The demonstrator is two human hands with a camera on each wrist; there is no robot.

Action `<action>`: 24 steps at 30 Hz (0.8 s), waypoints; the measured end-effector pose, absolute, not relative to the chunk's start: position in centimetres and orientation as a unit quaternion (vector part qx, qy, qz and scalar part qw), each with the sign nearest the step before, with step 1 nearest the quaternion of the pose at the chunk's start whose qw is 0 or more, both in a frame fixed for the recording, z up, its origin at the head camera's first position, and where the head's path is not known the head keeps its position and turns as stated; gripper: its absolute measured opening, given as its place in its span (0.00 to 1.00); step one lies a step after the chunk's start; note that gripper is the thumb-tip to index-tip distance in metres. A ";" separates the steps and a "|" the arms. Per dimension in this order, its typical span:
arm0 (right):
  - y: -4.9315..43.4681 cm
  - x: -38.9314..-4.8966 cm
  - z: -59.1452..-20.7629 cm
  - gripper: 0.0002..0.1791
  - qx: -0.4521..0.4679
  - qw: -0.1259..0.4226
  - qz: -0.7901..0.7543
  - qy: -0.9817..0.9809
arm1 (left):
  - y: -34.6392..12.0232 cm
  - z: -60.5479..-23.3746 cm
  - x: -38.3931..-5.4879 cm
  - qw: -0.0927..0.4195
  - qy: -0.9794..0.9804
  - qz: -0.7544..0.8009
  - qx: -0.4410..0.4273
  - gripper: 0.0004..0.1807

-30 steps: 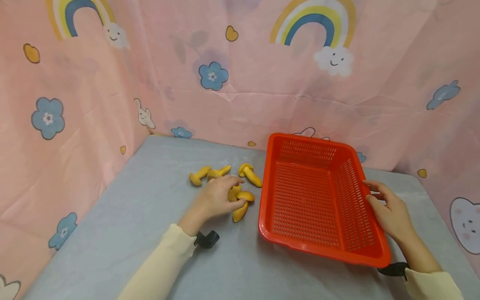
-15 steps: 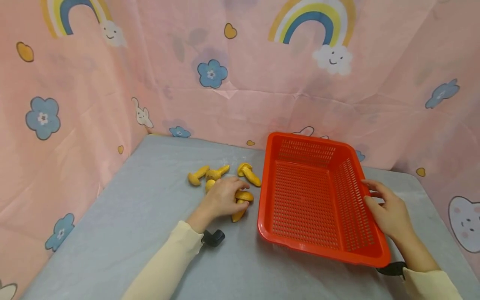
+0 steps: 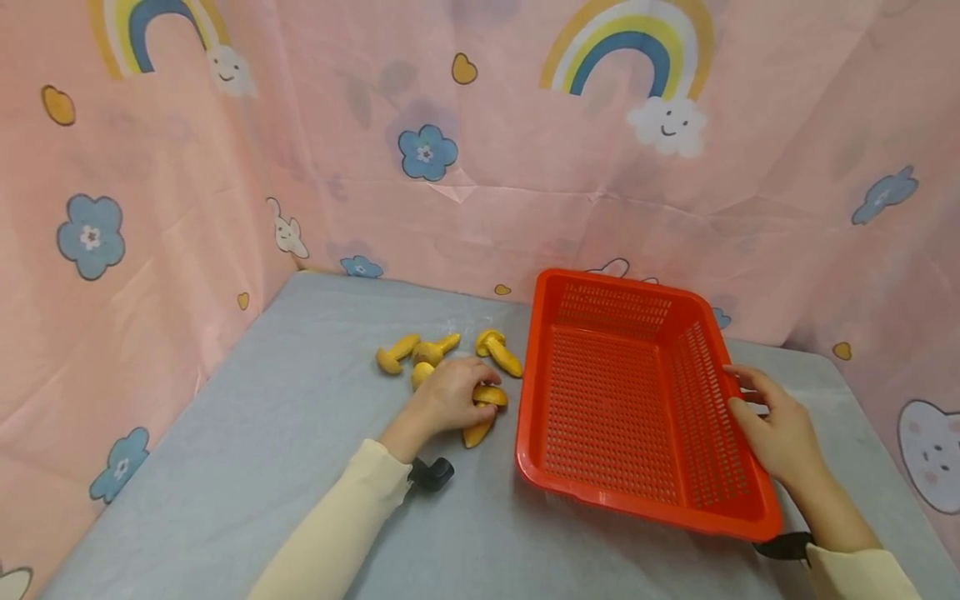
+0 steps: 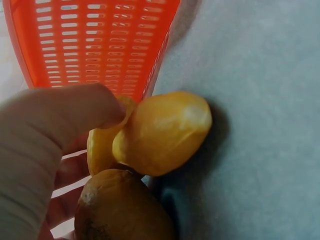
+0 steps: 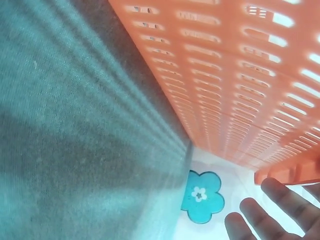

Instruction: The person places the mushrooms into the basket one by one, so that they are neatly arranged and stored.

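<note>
My left hand [image 3: 447, 395] pinches a yellow mushroom [image 3: 490, 397] on the table, just left of the red basket. In the left wrist view, the thumb lies against that mushroom, its pale-tipped stem [image 4: 167, 132] pointing toward the camera, and the curled fingers are partly hidden behind it. A browner rounded mushroom piece [image 4: 120, 210] sits close below. On the right, my right hand [image 3: 783, 433] holds the rim of the perforated red basket [image 3: 600, 497] at its right side. Its fingertips [image 5: 248, 206] show outside the basket wall in the right wrist view.
Behind my left hand lie several more yellow mushrooms, among them a left one [image 3: 397, 354], a middle one [image 3: 437, 348] and one beside the basket [image 3: 501, 354]. A grey cloth [image 3: 247, 425] covers the table. Pink patterned curtains [image 3: 337, 142] close off the back and sides.
My left hand has shifted slightly right and closed in on the yellow mushroom, uncovering another mushroom behind the hand. The right hand and basket stay in place.
</note>
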State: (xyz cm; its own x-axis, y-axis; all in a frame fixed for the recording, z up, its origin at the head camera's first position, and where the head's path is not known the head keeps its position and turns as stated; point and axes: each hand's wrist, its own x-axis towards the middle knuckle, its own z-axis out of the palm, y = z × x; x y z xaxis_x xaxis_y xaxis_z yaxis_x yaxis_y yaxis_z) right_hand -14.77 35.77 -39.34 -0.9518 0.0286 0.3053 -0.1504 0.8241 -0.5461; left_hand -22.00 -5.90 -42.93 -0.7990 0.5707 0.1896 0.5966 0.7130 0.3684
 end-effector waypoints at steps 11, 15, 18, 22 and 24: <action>35.7 -14.7 -39.6 0.22 0.023 0.151 0.293 -0.944 | -5.8 -43.0 -22.2 0.027 -0.923 -0.211 -0.320 0.13; 35.8 -14.8 -39.6 0.22 0.033 0.158 0.297 -0.941 | -5.8 -43.0 -22.2 0.028 -0.921 -0.209 -0.326 0.13; 35.8 -14.8 -39.7 0.22 0.035 0.157 0.298 -0.941 | -5.8 -43.0 -22.2 0.026 -0.920 -0.212 -0.328 0.13; 35.8 -14.8 -39.6 0.22 0.033 0.150 0.295 -0.943 | -5.7 -43.0 -22.3 0.022 -0.917 -0.223 -0.329 0.12; 35.8 -14.8 -39.6 0.22 0.032 0.146 0.293 -0.944 | -5.7 -43.1 -22.4 0.021 -0.916 -0.229 -0.329 0.12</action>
